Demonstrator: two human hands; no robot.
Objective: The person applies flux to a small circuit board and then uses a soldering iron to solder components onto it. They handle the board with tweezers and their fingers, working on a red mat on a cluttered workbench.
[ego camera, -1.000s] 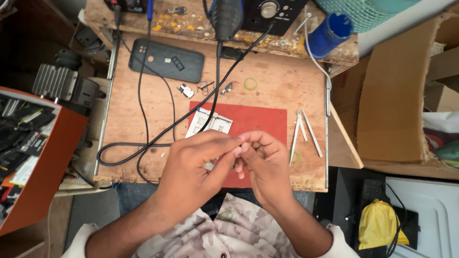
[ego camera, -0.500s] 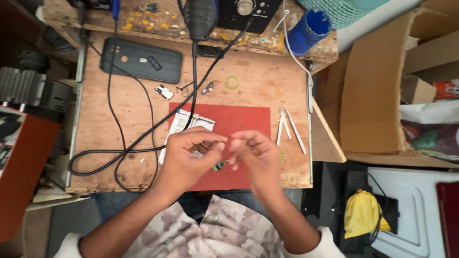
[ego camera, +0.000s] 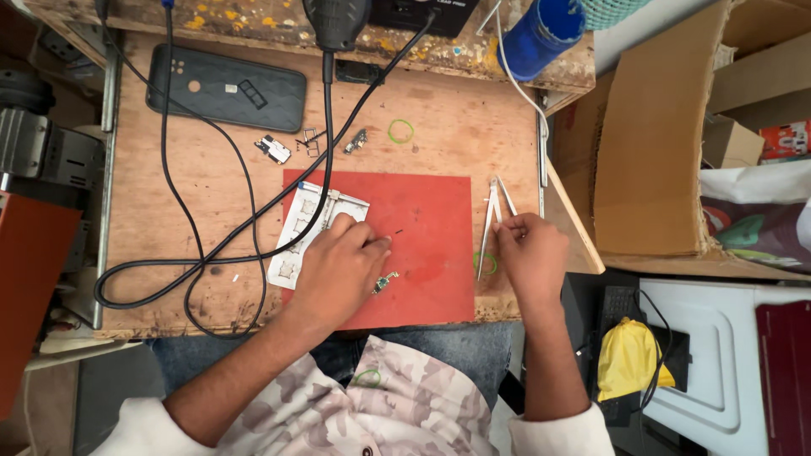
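Here the right hand [ego camera: 530, 253] pinches slim steel tweezers [ego camera: 492, 221]; the left hand [ego camera: 338, 270] rests loosely curled, empty.

A large brown cardboard box [ego camera: 655, 143] stands open at three o'clock, beside the bench. Behind it, toward two o'clock, sit a smaller brown carton [ego camera: 731, 142] and a small red printed package [ego camera: 784, 139]. No screens show.

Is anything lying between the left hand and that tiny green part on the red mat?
Nothing visible. The green part lies on bare red mat just beside the left hand.
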